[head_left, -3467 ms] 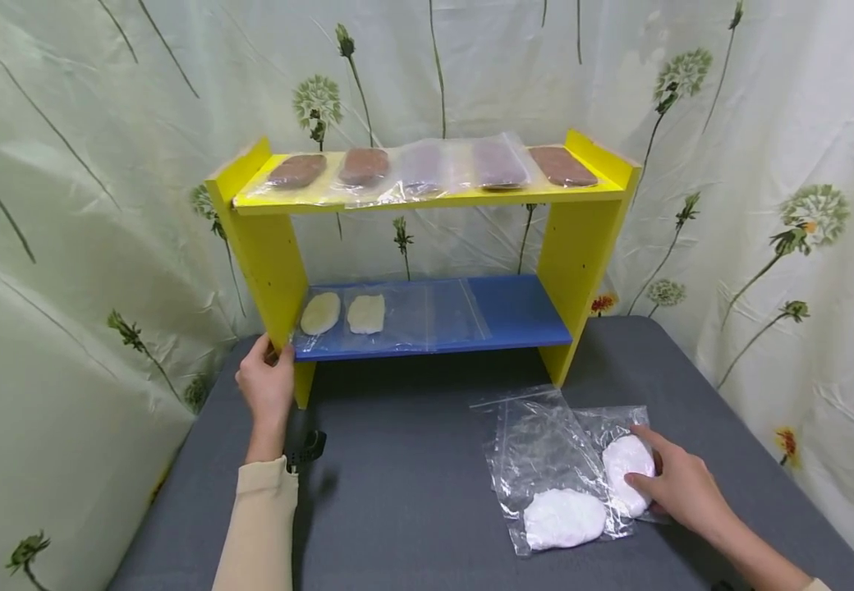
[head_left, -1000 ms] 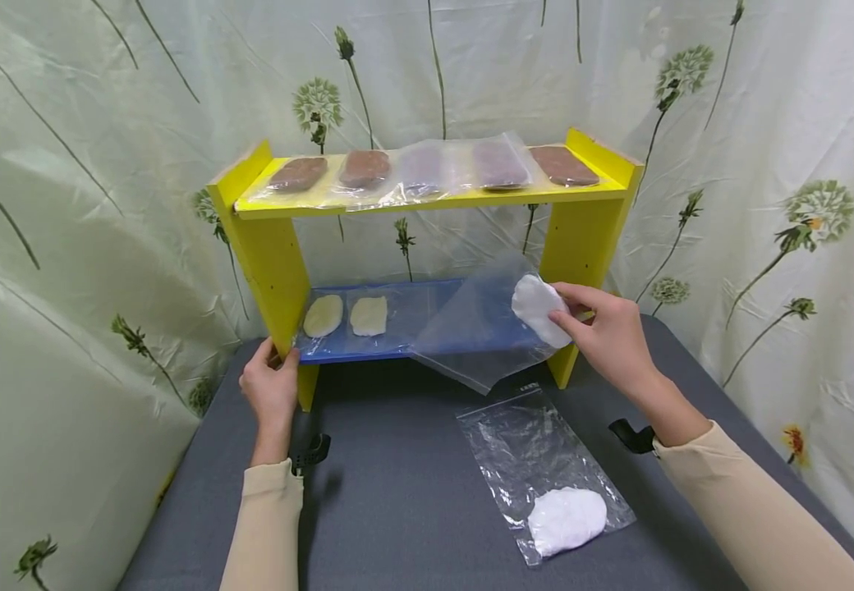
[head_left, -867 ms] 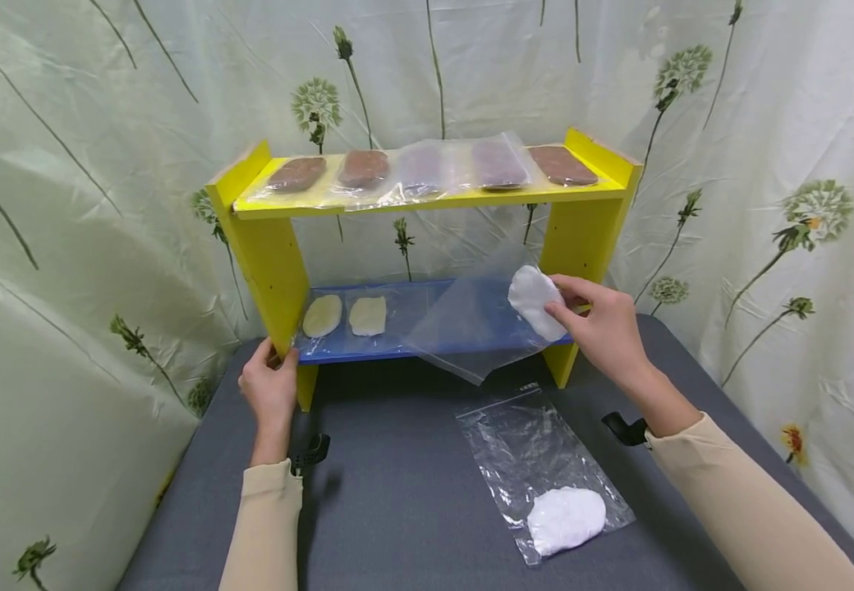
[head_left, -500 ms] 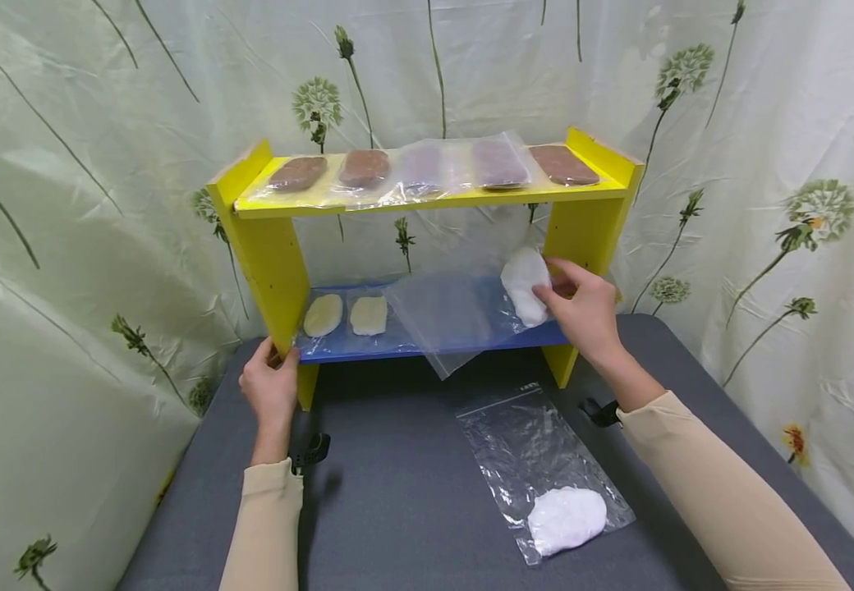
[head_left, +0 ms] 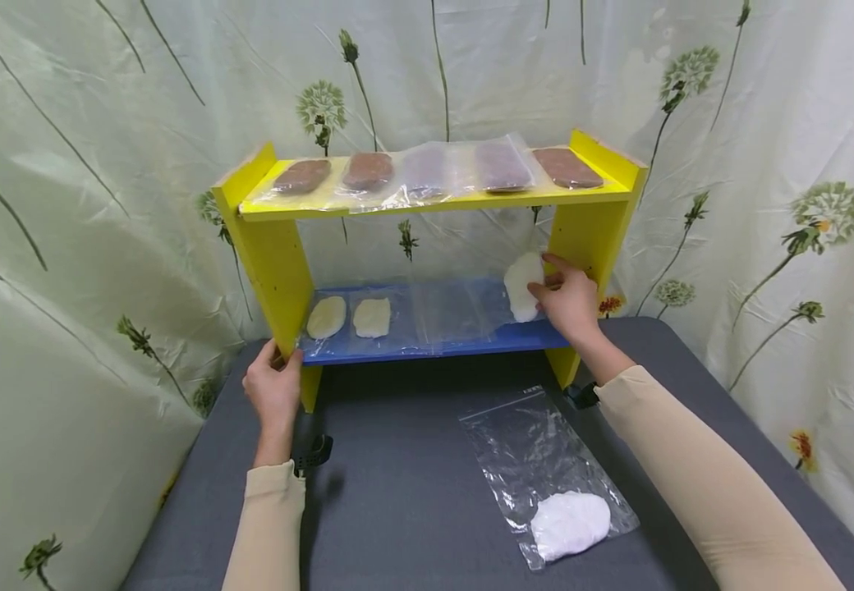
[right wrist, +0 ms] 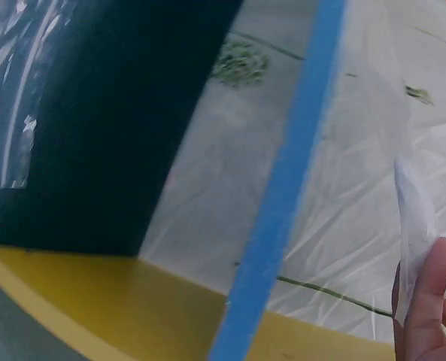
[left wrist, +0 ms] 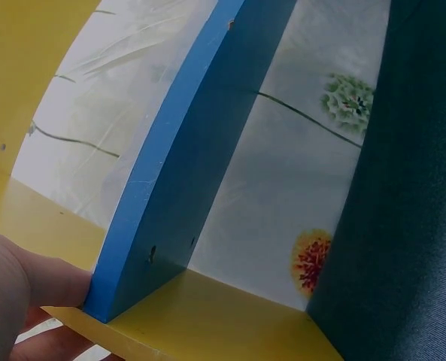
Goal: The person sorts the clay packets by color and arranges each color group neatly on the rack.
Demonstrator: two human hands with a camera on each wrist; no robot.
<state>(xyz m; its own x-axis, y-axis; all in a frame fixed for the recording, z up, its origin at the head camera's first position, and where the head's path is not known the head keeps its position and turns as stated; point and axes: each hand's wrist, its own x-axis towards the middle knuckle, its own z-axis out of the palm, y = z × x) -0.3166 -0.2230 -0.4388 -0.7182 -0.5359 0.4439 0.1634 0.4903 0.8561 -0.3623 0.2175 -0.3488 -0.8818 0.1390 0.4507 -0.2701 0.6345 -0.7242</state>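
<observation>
My right hand (head_left: pixel 571 305) pinches the edge of a clear zip bag with a flat white dough-like slab (head_left: pixel 521 287) in it, tilted up over the right part of the blue shelf (head_left: pixel 526 336). The bag's loose part (head_left: pixel 452 313) lies leftward on that shelf. In the right wrist view, the slab (right wrist: pixel 415 207) shows edge-on against the thumb. My left hand (head_left: pixel 273 387) grips the yellow side panel (head_left: pixel 268 267) at the shelf's left end; its thumb (left wrist: pixel 53 282) touches the blue edge in the left wrist view. Two bagged cream slabs (head_left: pixel 327 318) lie on the left of the blue shelf.
Several bagged brown slabs (head_left: pixel 369 171) lie along the yellow top shelf (head_left: pixel 442 203). Another zip bag (head_left: pixel 523 443) with a white slab (head_left: pixel 571 525) lies on the dark grey table (head_left: pixel 397 476). A flowered curtain (head_left: pixel 102 205) hangs behind and at both sides.
My right hand has lifted one bagged white slab from the table to the blue shelf, and its loose end has come down there. The left hand stays on the panel.
</observation>
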